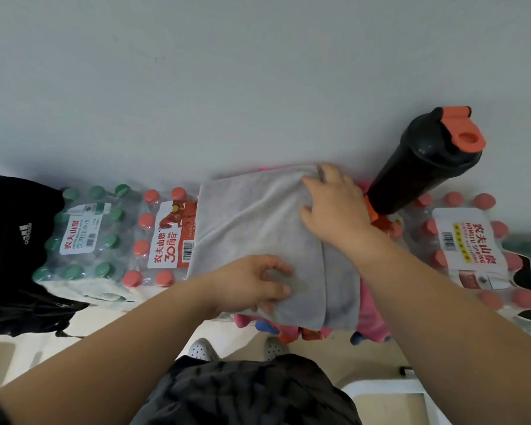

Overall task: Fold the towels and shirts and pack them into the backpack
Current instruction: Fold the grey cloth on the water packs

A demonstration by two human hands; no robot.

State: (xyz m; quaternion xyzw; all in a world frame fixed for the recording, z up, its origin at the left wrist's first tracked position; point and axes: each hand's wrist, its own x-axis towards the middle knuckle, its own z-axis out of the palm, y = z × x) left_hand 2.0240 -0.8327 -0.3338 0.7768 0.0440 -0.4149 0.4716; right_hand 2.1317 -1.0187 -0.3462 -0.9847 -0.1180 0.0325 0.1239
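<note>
bare forearms, no sleeves; dark crinkly shorts [246, 394], grey perforated clogs [200, 349] (holes on top).

Soft, even, dimmish light leaves faint shadows; wide-angle distortion bends the frame edges, and the left hand's fingers [270, 289] blur.

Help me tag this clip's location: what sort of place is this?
Probably a storeroom or a makeshift corner, not a proper laundry area. The gray towel is being folded on shrink-wrapped cases of bottled water stacked against a bare wall, with a black shaker bottle standing on them.
</note>
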